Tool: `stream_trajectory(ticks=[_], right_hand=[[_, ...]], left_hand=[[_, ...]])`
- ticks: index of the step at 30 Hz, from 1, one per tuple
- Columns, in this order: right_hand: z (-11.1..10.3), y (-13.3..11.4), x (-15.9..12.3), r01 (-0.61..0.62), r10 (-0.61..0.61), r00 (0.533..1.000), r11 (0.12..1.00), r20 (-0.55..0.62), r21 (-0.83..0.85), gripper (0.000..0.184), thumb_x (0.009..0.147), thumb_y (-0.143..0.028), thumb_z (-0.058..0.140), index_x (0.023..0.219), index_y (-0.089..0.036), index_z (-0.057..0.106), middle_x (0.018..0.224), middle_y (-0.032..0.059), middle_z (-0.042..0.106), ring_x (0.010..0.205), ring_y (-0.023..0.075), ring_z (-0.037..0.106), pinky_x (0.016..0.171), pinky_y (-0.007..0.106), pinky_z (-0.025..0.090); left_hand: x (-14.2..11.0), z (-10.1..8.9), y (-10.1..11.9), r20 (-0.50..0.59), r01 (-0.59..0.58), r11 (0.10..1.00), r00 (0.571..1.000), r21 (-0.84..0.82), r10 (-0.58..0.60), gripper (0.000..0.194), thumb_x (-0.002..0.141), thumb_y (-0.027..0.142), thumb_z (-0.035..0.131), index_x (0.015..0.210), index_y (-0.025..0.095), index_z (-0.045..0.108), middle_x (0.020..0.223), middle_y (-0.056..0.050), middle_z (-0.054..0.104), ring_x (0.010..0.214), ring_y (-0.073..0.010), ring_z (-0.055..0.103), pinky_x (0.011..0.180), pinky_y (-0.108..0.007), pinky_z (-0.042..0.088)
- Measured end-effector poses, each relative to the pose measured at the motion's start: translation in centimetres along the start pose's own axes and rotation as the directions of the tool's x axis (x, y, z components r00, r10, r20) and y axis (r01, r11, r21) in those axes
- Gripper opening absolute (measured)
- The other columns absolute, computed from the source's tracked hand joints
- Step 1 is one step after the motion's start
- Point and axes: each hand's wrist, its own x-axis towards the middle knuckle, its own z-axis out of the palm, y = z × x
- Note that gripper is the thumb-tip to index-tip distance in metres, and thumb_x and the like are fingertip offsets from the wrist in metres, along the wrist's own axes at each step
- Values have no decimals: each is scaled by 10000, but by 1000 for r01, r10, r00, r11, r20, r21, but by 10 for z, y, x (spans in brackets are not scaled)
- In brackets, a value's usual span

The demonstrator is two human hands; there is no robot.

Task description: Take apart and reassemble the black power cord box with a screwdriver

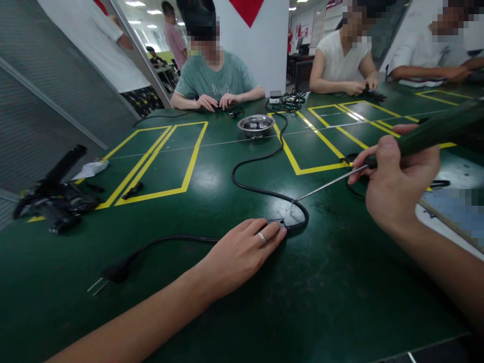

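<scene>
My left hand (245,249), a ring on one finger, presses down over a small dark housing (280,222) on a black power cord (260,190). My fingers hide most of that housing. From under the hand the cord runs left to a two-pin plug (115,271); on the other side it loops round and winds to the far side of the table. My right hand (397,176) is closed round a dark screwdriver (434,128) with a thick body and a long thin shaft. Its tip, with a tiny bright bit at it, is close to the cord's bend; whether they touch I cannot tell.
The green table (212,322) carries yellow tape outlines (185,171). A metal bowl (256,126) with small parts stands further back. Black parts (60,201) are piled at the left, near a short black piece (133,190). Several people sit across the table, hands on cords.
</scene>
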Motion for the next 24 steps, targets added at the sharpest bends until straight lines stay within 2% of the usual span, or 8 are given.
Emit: stream_trajectory(ticks=[6, 15, 24], right_hand=[[0, -3, -4, -111, 109, 994, 989, 27, 96, 196, 830, -291, 619, 992, -225, 531, 542, -90, 536, 423, 141, 557, 258, 251, 461], [2, -8, -7, -89, 90, 996, 989, -3, 118, 179, 841, -299, 603, 989, -229, 529, 537, -91, 535, 431, 144, 554, 266, 259, 471], [3, -3, -8, -114, 112, 993, 986, 20, 121, 188, 828, -299, 612, 981, -221, 535, 589, -88, 534, 447, 133, 573, 267, 252, 478]], left_hand=[[12, 7, 0, -71, 92, 993, 993, -77, -98, 439, 969, 139, 404, 1408, 124, 417, 1368, -107, 501, 1184, -259, 480, 995, -420, 469], [9, 13, 0, -121, 100, 986, 986, -130, -116, 408, 974, 145, 401, 1381, 135, 440, 1362, -111, 505, 1196, -256, 477, 1008, -427, 462], [8, 17, -3, -143, 110, 969, 979, -220, -143, 403, 954, 150, 435, 1357, 155, 443, 1334, -126, 486, 1219, -259, 479, 1024, -450, 458]])
